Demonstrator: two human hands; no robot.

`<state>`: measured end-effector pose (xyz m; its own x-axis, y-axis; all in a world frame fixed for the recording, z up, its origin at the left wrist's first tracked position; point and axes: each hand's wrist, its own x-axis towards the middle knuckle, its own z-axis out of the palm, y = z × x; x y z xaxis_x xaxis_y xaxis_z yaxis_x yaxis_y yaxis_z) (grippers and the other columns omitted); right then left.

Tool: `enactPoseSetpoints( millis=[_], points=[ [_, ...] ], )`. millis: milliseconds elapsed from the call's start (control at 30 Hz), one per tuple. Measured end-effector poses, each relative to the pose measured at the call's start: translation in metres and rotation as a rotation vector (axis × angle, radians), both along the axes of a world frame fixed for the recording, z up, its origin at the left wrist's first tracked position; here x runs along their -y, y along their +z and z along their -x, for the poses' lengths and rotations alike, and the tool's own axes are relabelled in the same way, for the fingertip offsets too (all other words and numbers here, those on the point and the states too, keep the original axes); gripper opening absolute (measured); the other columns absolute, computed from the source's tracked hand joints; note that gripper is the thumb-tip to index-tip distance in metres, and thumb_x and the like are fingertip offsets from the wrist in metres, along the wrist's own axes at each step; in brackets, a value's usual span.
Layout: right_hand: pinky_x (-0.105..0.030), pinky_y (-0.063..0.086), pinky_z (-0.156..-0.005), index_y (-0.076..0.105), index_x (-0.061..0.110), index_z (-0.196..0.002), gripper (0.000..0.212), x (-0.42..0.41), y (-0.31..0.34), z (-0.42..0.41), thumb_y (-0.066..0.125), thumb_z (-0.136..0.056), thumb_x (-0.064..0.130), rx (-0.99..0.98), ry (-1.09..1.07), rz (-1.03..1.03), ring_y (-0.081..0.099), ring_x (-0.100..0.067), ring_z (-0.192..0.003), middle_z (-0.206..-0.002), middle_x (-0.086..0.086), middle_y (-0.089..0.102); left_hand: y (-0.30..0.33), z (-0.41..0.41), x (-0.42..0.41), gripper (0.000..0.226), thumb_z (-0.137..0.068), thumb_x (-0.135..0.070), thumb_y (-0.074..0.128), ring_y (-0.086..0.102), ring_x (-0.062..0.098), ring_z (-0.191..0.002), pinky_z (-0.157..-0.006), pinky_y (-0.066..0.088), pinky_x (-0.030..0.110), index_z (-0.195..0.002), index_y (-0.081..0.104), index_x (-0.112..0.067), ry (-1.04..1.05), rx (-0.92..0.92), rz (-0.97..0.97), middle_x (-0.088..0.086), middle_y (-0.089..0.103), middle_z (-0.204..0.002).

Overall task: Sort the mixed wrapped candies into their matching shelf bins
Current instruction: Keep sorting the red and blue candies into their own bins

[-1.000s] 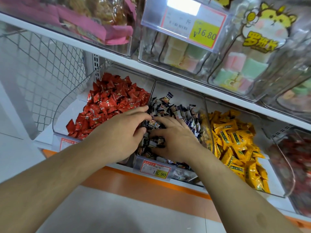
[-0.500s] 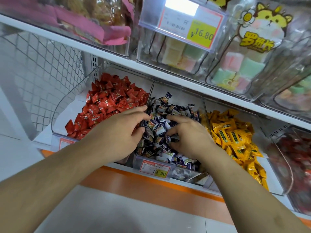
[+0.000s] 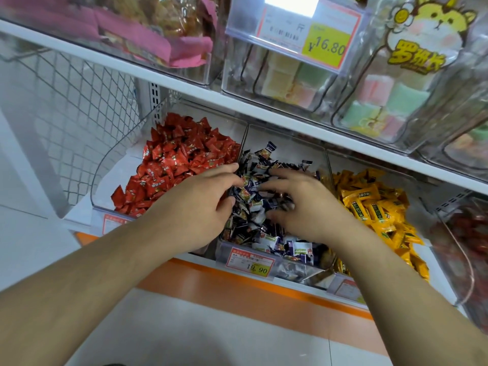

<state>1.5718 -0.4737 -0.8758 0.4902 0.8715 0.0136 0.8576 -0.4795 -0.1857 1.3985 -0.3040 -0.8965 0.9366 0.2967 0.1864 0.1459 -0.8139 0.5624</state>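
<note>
Both hands are buried in the middle bin (image 3: 266, 270), the clear one piled with dark blue-and-white wrapped candies (image 3: 260, 207). The left hand (image 3: 200, 207) lies at the pile's left edge, its fingers (image 3: 224, 170) loosely bent, tips among the wrappers; I cannot tell whether they have pinched anything. The right hand (image 3: 303, 207) spreads over the right half, fingers (image 3: 280, 174) curved down onto the pile, nothing clearly held either. Just left of the left fingers sit the red candies (image 3: 179, 159) in their own bin, and just right of the right fingers the yellow candies (image 3: 369, 202) in theirs. These 3 bins look largely uniform from here, so I'd judge the sorting well along, with the hands combing the dark pile for strays.
</note>
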Motion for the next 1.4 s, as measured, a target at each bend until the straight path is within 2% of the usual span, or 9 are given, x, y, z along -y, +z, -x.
enactPoseSetpoints(
  millis=[167,467,767,933,1000,1100,1167,1300,1400],
  points=[
    [-0.046,0.004,-0.126,0.056,0.061,-0.134,0.051,-0.018,-0.032,0.024,0.069,-0.084,0.062,-0.032,0.19,0.167,0.009,-0.016,-0.155,-0.166,0.022,0.025,0.001,0.001,0.001,0.04,-0.106,-0.031,0.05,0.028,-0.004,-0.147,-0.11,0.022,0.013,-0.144,0.05,-0.039,0.007,-0.001,-0.01,-0.031,0.021,-0.163],
    [-0.045,0.028,-0.118,0.078,0.052,-0.094,0.012,-0.009,-0.034,0.002,0.076,-0.083,0.051,0.139,0.094,0.135,0.028,-0.012,-0.149,-0.152,0.027,0.045,0.004,0.005,0.001,0.038,-0.106,-0.032,0.049,0.033,-0.002,-0.145,-0.107,0.03,0.018,-0.143,0.05,-0.04,0.01,-0.028,-0.001,-0.033,0.018,-0.163],
    [-0.046,0.049,-0.105,0.078,0.05,-0.09,0.013,-0.004,-0.02,-0.009,0.078,-0.083,0.04,0.204,-0.038,0.142,0.037,-0.017,-0.144,-0.154,0.03,0.043,-0.001,0.003,-0.002,0.036,-0.105,-0.035,0.048,0.027,-0.002,-0.148,-0.117,0.035,0.03,-0.141,0.049,-0.043,-0.003,-0.016,-0.002,-0.033,0.018,-0.163],
    [-0.049,0.036,-0.12,0.077,0.053,-0.1,0.024,-0.002,-0.016,-0.006,0.08,-0.086,0.034,0.028,-0.003,0.078,0.03,-0.017,-0.151,-0.159,0.024,0.038,-0.001,0.001,-0.003,0.037,-0.105,-0.034,0.049,0.028,-0.001,-0.148,-0.118,0.035,0.031,-0.141,0.05,-0.041,-0.01,-0.016,-0.004,-0.031,0.018,-0.163],
    [-0.036,0.021,-0.127,0.077,0.051,-0.108,0.033,0.003,-0.002,-0.001,0.08,-0.089,0.025,-0.126,0.01,-0.002,0.023,-0.008,-0.154,-0.161,0.026,0.033,-0.001,0.0,-0.002,0.037,-0.105,-0.033,0.049,0.028,0.0,-0.148,-0.118,0.033,0.028,-0.142,0.05,-0.04,-0.014,-0.008,-0.009,-0.031,0.018,-0.163],
    [-0.019,0.016,-0.119,0.074,0.048,-0.118,0.04,0.021,0.022,0.005,0.078,-0.09,0.02,-0.166,-0.016,-0.057,0.023,0.0,-0.151,-0.16,0.031,0.031,0.001,-0.001,-0.001,0.038,-0.104,-0.031,0.052,0.031,0.001,-0.147,-0.112,0.028,0.022,-0.142,0.051,-0.04,-0.012,-0.003,-0.033,-0.028,0.021,-0.163],
    [-0.021,0.014,-0.118,0.068,0.049,-0.127,0.045,0.039,0.031,0.006,0.079,-0.09,0.026,-0.132,-0.059,-0.034,0.023,-0.001,-0.151,-0.161,0.03,0.03,0.003,-0.001,0.003,0.041,-0.102,-0.026,0.055,0.031,0.006,-0.148,-0.114,0.027,0.023,-0.142,0.053,-0.036,0.003,0.007,-0.098,-0.019,0.028,-0.163],
    [-0.041,0.018,-0.128,0.052,0.047,-0.145,0.062,0.077,0.035,-0.001,0.078,-0.089,0.04,-0.056,-0.153,-0.013,0.019,-0.011,-0.155,-0.165,0.017,0.031,0.011,-0.008,0.022,0.053,-0.092,-0.01,0.065,0.026,0.02,-0.152,-0.124,0.025,0.043,-0.142,0.056,-0.024,-0.025,0.073,-0.349,-0.001,0.035,-0.161],
    [-0.044,0.018,-0.128,0.044,0.044,-0.152,0.069,0.103,0.035,-0.008,0.072,-0.089,0.055,-0.053,-0.202,0.019,0.017,-0.014,-0.156,-0.166,0.016,0.028,0.016,-0.026,0.05,0.05,-0.099,-0.024,0.061,0.025,0.009,-0.15,-0.122,0.025,0.03,-0.148,0.049,-0.03,-0.168,0.056,-0.273,-0.012,0.026,-0.163]
  ],
)
